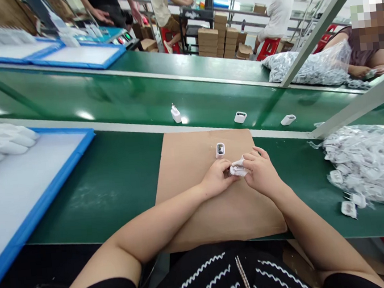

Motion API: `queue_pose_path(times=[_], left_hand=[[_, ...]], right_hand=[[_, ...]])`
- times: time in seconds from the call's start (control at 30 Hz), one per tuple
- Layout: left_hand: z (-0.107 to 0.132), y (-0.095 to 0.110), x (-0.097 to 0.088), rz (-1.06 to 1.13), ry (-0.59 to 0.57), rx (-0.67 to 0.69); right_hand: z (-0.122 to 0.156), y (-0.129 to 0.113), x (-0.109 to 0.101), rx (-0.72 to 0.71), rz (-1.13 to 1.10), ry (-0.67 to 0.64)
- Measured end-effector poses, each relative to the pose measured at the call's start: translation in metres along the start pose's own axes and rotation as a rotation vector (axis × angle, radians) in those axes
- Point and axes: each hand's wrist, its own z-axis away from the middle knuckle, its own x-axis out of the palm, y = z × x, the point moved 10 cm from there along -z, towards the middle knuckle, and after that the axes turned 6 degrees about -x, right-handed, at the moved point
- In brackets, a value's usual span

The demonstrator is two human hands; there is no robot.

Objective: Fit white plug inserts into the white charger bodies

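Over the sheet of brown cardboard (187, 162), my two hands meet at a small white charger part (237, 170). My left hand (216, 177) pinches its left end between thumb and fingers. The fingers of my right hand (261, 174) close on its right side and cover some of it, so its exact shape is partly hidden. Just beyond my left fingers a white charger housing (220, 150) stands on the cardboard, its open end showing a dark inside.
On the green conveyor belt (124, 107) ahead lie a white plug charger (175, 114) and two open housings (240, 117). A clear bag of white plug parts (371, 159) lies right; a blue-edged tray (63, 168) left. A slanting metal post (317, 34) stands at right. Several people work beyond.
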Motion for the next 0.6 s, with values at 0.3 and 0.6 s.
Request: queue_pose_path(times=[0.3, 0.6], left_hand=[[-0.005, -0.005, 0.002, -0.050, 0.013, -0.018], [-0.001, -0.006, 0.001, -0.018, 0.077, -0.010]], right_hand=[[0.010, 0.022, 0.007, 0.152, -0.140, 0.203], [0.020, 0.022, 0.012, 0.205, -0.215, 0.334]])
